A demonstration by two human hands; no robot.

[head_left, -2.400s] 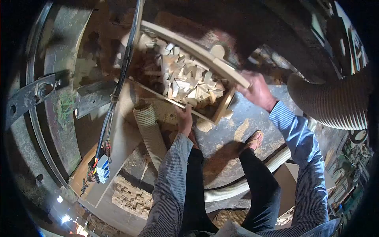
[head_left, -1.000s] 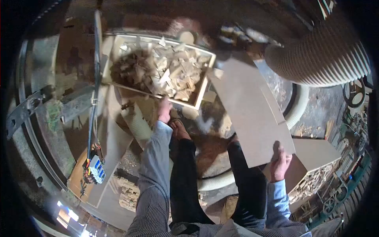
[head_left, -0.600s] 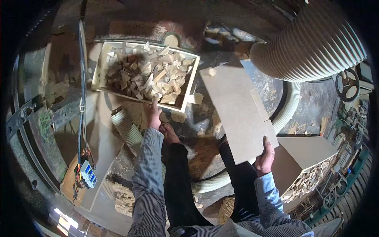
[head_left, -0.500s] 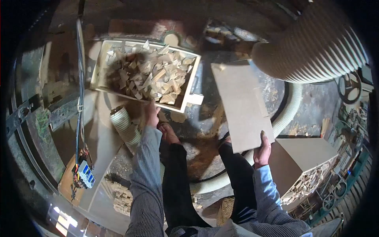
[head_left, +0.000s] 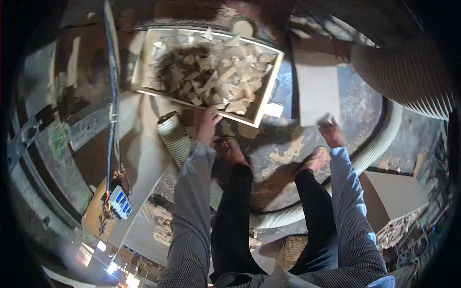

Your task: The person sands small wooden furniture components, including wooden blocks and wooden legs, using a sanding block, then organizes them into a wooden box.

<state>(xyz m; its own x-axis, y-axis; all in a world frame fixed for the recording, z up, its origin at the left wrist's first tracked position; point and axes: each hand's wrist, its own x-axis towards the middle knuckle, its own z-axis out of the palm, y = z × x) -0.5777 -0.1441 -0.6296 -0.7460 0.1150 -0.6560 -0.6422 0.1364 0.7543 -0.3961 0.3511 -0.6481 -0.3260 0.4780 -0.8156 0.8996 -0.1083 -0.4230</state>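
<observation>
A shallow wooden tray [head_left: 270, 89], filled with small wooden offcuts [head_left: 218, 77], sits at the upper middle. My left hand [head_left: 207, 126] is closed on its near edge. A flat pale board [head_left: 318, 89] lies to the right of the tray, extending away from me. At the board's near end is my right hand [head_left: 331, 133], with fingers bent around something small and dark that I cannot make out, close to or touching the board's edge.
A thick ribbed hose [head_left: 408, 77] fills the upper right, and a thinner one [head_left: 379, 144] curves across the floor. A short hose end [head_left: 174, 134] stands below the tray. A box of wood pieces [head_left: 394, 197] is at right; cables with a blue-white switch block [head_left: 119, 201] hang left.
My right hand and the board have moved forward, away from my body, and the board now lies straighter. The view has shifted, so the tray appears further right and higher. My left hand remains on it.
</observation>
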